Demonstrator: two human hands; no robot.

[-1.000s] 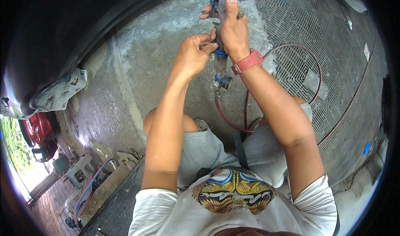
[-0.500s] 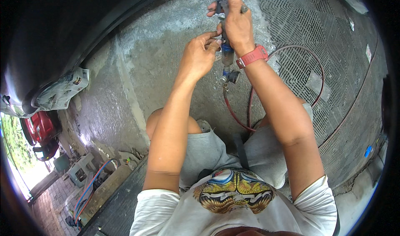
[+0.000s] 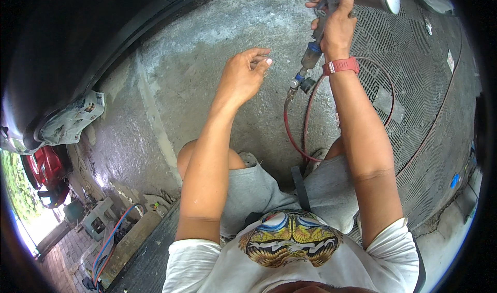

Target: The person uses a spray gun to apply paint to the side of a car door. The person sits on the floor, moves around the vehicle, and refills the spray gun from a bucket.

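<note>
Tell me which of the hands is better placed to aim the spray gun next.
Right, most likely: the right hand grips the spray gun by its handle. The left hand is empty, apart from the gun and left of it.

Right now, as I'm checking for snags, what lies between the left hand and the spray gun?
In the head view, only concrete floor shows between the left hand and the spray gun.

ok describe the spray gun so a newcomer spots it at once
Find the dark ridged mat at right, then follow its left edge to the top. There the right hand grips the spray gun, the only thing with a blue-banded cylinder and reddish hose below its handle.
</note>
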